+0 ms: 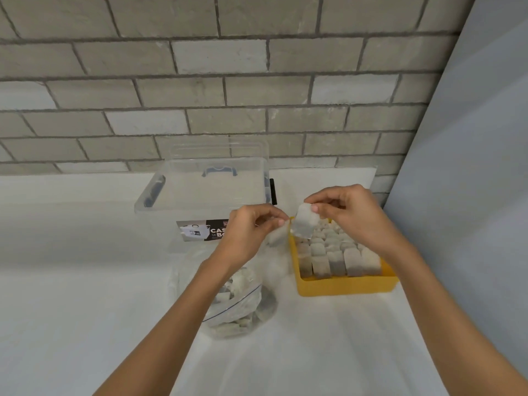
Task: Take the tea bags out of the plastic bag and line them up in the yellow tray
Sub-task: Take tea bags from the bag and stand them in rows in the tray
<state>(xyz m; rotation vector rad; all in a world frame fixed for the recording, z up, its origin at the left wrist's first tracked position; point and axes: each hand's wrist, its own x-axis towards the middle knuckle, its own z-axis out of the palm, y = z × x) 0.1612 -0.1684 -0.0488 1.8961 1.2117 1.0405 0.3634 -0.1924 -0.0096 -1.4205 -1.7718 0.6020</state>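
Tea bags (228, 327) fill the plastic bag (248, 292), nearer me and left of the yellow tray (343, 288), itself lined with upright rows. Over the tray's far left corner my right hand (351, 212) pinches a single bag (304, 224); my left hand (248, 232) pinches a blurred second bag (276, 237) just beside it. I judge I'm parting them; next, slot one upright into a free gap. A clear box (205, 192) stands beyond.

Rows of standing tea bags (337, 257) pack the yellow tray (345, 287), open only from above. Our left hand (248, 232) and right hand (353, 210), pinching a tea bag (303, 222), crowd its far left corner. The clear box (200, 195) blocks the back left, the plastic bag (243, 305) the left, a grey wall (471, 195) the right. Counter (314, 352) lies open toward us.
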